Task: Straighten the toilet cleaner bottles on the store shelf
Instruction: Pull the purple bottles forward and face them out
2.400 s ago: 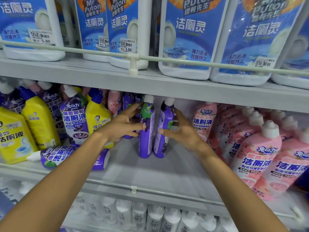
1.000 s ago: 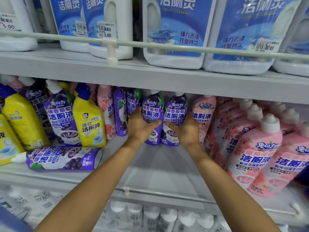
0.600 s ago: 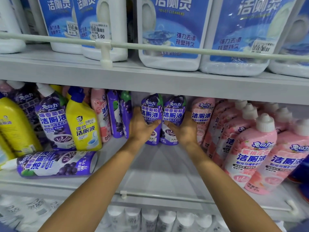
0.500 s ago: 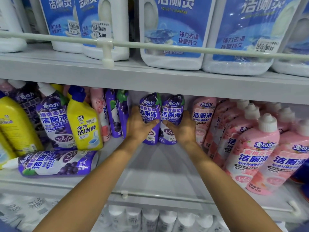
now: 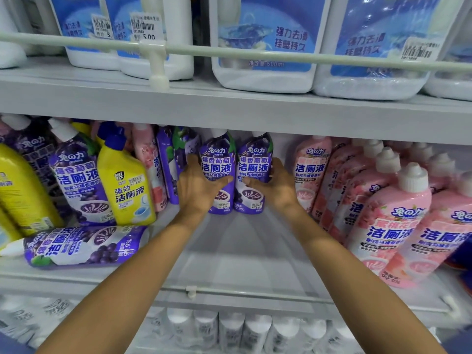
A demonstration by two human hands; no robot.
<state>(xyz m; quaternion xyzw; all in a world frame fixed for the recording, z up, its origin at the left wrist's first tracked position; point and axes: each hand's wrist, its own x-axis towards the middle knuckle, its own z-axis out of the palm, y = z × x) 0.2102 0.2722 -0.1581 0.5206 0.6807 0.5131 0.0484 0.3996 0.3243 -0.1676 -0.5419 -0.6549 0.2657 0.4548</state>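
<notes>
Left hand (image 5: 196,190), right hand (image 5: 277,189) gripping purple bottles (image 5: 217,164) — pink bottles (image 5: 398,221) alongside; toppled bottle (image 5: 84,246) left

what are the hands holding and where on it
Each grips one upright purple bottle around its middle, thumb across the label: the left hand on the left bottle, the right hand on the right bottle.

Bare shelf floor (image 5: 245,254) lies open in front of the two upright purple bottles (image 5: 236,175). A fallen purple bottle (image 5: 84,245) blocks the left; leaning pink bottles (image 5: 398,218) crowd the right.
</notes>
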